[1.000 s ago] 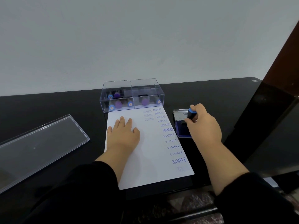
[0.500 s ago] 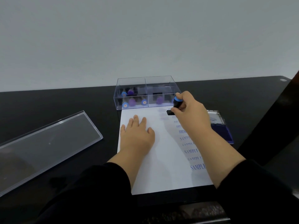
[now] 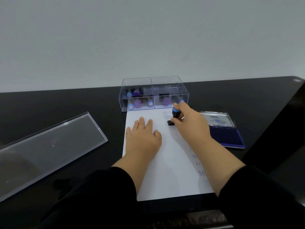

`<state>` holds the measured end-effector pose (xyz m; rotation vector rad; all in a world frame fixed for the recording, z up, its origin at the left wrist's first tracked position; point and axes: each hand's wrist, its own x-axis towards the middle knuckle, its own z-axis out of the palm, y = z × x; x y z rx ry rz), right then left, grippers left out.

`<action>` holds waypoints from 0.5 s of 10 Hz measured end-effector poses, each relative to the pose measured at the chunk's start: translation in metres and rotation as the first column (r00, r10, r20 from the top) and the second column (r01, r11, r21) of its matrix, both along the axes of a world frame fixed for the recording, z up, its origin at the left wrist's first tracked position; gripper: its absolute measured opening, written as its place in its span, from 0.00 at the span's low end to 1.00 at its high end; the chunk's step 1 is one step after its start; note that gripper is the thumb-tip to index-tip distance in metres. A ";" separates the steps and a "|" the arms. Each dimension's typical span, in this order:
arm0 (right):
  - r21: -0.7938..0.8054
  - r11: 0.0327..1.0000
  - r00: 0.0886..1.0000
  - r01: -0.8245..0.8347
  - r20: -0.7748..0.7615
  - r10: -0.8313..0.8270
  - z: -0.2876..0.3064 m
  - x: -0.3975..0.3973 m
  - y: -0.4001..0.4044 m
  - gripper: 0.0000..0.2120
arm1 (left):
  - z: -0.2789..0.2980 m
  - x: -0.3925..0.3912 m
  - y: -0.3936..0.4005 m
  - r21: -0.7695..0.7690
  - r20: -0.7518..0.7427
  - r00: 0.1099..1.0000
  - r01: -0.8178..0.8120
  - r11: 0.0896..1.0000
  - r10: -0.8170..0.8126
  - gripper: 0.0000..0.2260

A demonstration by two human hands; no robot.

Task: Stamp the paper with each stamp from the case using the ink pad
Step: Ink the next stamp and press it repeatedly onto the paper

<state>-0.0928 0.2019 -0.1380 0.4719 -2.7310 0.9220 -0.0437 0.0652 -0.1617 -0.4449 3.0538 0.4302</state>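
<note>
A white sheet of paper (image 3: pixel 171 164) lies on the black table, with blue stamped words down its right side. My left hand (image 3: pixel 142 138) rests flat on the sheet, fingers straight. My right hand (image 3: pixel 189 123) grips a stamp (image 3: pixel 174 117) with a blue-capped black handle; its black base sits on the paper near the top right. Behind the sheet stands the clear stamp case (image 3: pixel 153 94), holding several blue and purple stamps. The open blue ink pad (image 3: pixel 222 131) lies right of the paper.
The clear plastic lid (image 3: pixel 49 146) of the case lies on the table at the left. A dark brown panel (image 3: pixel 280 138) rises at the right edge. A pale wall stands behind the black table (image 3: pixel 66 103).
My right hand has carried the stamp from the ink pad leftward to the top of the paper and lowered its base onto the sheet. My left hand has stayed flat on the paper.
</note>
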 end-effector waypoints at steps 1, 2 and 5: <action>0.017 1.000 1.000 -0.002 0.008 0.001 -0.001 -0.001 -0.001 0.16 | 0.000 0.000 0.000 0.004 -0.003 1.000 0.000 1.000 0.000 0.24; 0.035 0.999 1.000 -0.009 0.025 0.009 -0.004 -0.002 -0.003 0.15 | 0.000 -0.001 0.000 0.003 -0.002 1.000 0.000 1.000 0.000 0.24; 0.039 0.999 1.000 0.002 0.013 -0.002 -0.005 -0.001 -0.005 0.15 | 0.000 -0.001 0.000 -0.009 0.009 1.000 0.000 1.000 0.000 0.25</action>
